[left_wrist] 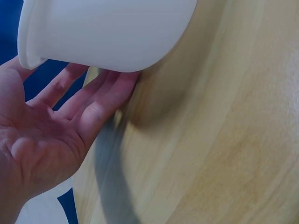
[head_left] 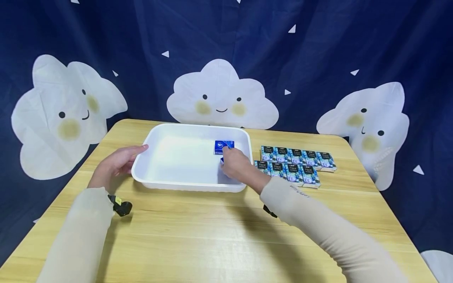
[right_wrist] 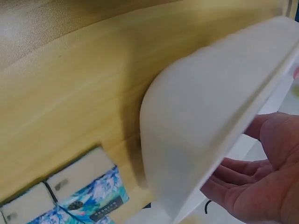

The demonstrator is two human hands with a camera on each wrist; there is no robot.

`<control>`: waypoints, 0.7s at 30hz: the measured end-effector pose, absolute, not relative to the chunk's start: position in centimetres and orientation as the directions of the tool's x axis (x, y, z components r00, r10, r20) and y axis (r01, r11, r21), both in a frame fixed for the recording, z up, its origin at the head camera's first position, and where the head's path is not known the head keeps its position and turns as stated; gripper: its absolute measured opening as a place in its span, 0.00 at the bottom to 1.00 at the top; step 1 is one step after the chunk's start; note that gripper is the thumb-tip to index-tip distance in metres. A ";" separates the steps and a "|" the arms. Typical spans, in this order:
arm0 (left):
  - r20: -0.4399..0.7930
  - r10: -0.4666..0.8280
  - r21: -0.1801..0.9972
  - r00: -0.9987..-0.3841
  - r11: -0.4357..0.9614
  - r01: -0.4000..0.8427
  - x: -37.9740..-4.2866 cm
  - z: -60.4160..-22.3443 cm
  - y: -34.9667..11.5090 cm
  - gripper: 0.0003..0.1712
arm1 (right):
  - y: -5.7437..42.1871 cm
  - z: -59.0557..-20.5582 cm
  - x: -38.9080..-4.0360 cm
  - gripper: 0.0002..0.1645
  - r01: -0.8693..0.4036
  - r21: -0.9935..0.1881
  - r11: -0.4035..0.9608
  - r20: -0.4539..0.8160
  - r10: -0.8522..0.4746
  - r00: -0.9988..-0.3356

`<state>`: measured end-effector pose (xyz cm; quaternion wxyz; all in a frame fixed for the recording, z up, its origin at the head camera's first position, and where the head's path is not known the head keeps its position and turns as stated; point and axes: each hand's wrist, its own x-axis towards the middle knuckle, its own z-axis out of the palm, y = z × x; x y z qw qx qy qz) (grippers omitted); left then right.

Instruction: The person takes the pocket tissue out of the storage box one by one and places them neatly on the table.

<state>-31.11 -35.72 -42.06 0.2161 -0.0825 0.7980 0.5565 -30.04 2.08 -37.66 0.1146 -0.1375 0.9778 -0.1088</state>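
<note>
A white plastic tray [head_left: 184, 184] stands toward the back of the wooden table. My left hand [head_left: 122, 160] holds its left end, thumb side at the rim, and in the left wrist view the fingers [left_wrist: 100, 100] reach under the outer wall. Inside the tray at the right, my right hand [head_left: 236, 163] reaches down and grips a small dark-blue pack [head_left: 221, 160], mostly hidden by the fingers. Just behind it a similar blue pack [head_left: 224, 146] with a white emblem lies on the tray floor. The tray wall [right_wrist: 201, 107] covers what this hand holds in the right wrist view.
Right of the tray, several small packs with blue floral fronts and black labels lie in two rows, a back row [head_left: 297, 156] and a front row [head_left: 293, 171]. A dark blue curtain [head_left: 141, 35] with white clouds hangs behind the table [head_left: 177, 236].
</note>
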 end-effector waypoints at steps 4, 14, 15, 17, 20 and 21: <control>-0.441 0.106 0.850 -0.891 0.368 -0.377 -31.1 -42.1 -35.8 0.52 | 2.0 -38.3 -30.2 0.37 -0.239 -0.235 0.942 -0.188 -0.285 -0.940; -0.436 0.110 0.851 -0.893 0.373 -0.370 -31.1 -42.0 -35.8 0.54 | 2.4 -39.8 -30.5 0.32 -0.257 -0.206 0.944 -0.128 -0.286 -0.950; -0.434 0.112 0.852 -0.894 0.375 -0.366 -31.1 -41.9 -35.7 0.54 | 2.4 -39.9 -30.5 0.33 -0.256 -0.207 0.944 -0.127 -0.285 -0.950; -0.433 0.113 0.851 -0.894 0.377 -0.365 -31.0 -41.8 -35.6 0.54 | 2.5 -40.1 -30.6 0.35 -0.259 -0.203 0.944 -0.123 -0.287 -0.950; -0.429 0.113 0.854 -0.896 0.376 -0.361 -30.9 -41.7 -35.6 0.54 | 2.6 -40.2 -30.6 0.38 -0.263 -0.201 0.944 -0.121 -0.290 -0.949; -0.428 0.115 0.855 -0.896 0.373 -0.360 -30.9 -41.7 -35.6 0.54 | 2.6 -40.2 -30.6 0.39 -0.261 -0.203 0.944 -0.126 -0.290 -0.949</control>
